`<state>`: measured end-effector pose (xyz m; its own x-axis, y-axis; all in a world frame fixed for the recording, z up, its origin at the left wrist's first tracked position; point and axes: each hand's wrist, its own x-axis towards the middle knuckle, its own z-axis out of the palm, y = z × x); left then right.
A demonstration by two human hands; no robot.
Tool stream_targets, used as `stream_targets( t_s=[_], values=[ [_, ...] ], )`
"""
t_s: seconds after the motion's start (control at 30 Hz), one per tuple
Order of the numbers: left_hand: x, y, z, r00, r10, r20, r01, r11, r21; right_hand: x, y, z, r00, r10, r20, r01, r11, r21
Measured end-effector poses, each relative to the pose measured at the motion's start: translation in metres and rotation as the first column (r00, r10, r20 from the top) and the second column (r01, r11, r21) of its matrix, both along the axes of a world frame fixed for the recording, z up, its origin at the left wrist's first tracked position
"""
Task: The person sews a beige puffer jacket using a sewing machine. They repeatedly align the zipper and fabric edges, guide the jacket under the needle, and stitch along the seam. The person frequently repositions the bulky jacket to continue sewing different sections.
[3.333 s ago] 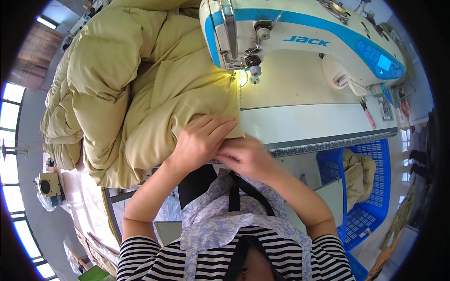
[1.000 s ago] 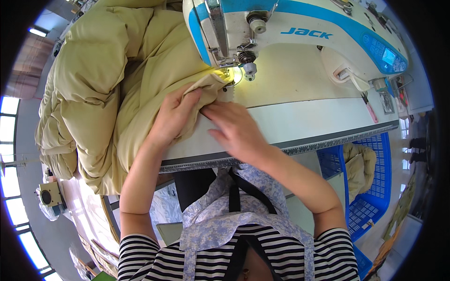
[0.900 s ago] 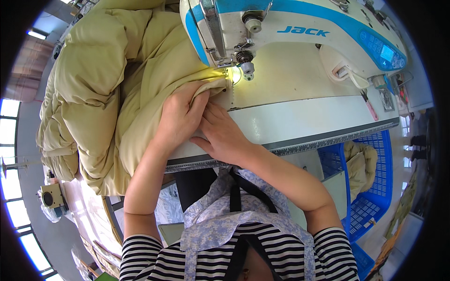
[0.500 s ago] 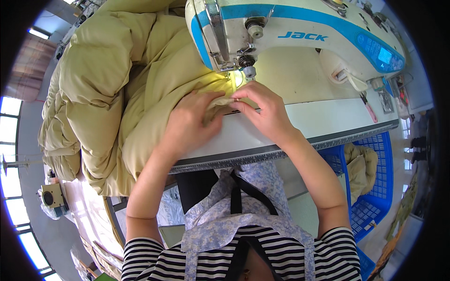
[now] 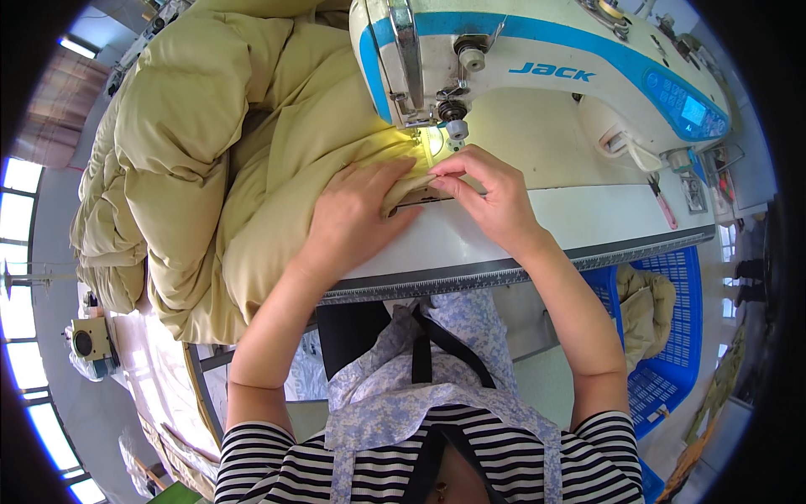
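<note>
A puffy khaki padded garment is heaped over the left of the sewing table and runs up to the needle area of a white and blue sewing machine. My left hand lies on the cloth just in front of the lit needle area, fingers stretched and thumb apart. Close to its right, my right hand pinches the edge of the khaki cloth between thumb and forefinger. The cloth under the presser foot is partly hidden by the machine head and my fingers.
A ruler strip runs along the front edge of the white table. Pink-handled snips lie at the right. Below on the right stands a blue plastic basket with khaki pieces inside. A small speaker-like box is far left.
My left hand has flattened, its thumb now stretched out away from the cloth edge. The right hand keeps its pinch. The whole view has shifted slightly, with the machine appearing farther right.
</note>
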<state>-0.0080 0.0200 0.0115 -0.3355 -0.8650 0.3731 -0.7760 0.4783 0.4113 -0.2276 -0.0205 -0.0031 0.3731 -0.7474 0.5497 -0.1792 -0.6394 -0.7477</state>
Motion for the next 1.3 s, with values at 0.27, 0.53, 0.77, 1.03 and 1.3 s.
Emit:
stream_targets(
  t_s=[0.27,0.53,0.77,1.03,1.3],
  values=[
    [0.006,-0.003,-0.013,0.890,-0.116,0.442,0.223,0.954,-0.199,-0.013,0.004,-0.016,0.948,-0.014,-0.318,-0.137,0.884,-0.448],
    [-0.002,0.013,0.012,0.845,-0.164,0.509,0.149,0.986,0.070,-0.016,0.016,-0.020,0.875,-0.029,-0.484,-0.225,0.860,-0.458],
    [-0.008,-0.021,-0.013,0.988,-0.035,0.148,0.056,0.988,-0.141,-0.014,0.016,-0.021,0.889,-0.033,-0.456,-0.226,0.835,-0.502],
    [0.006,-0.021,-0.031,0.984,-0.075,0.163,0.103,0.979,-0.175,-0.014,0.016,-0.024,0.897,-0.065,-0.437,-0.183,0.845,-0.503],
    [0.015,-0.041,-0.029,0.986,-0.129,0.106,0.145,0.976,-0.163,-0.007,0.005,-0.021,0.899,-0.076,-0.432,-0.165,0.854,-0.494]
  ],
)
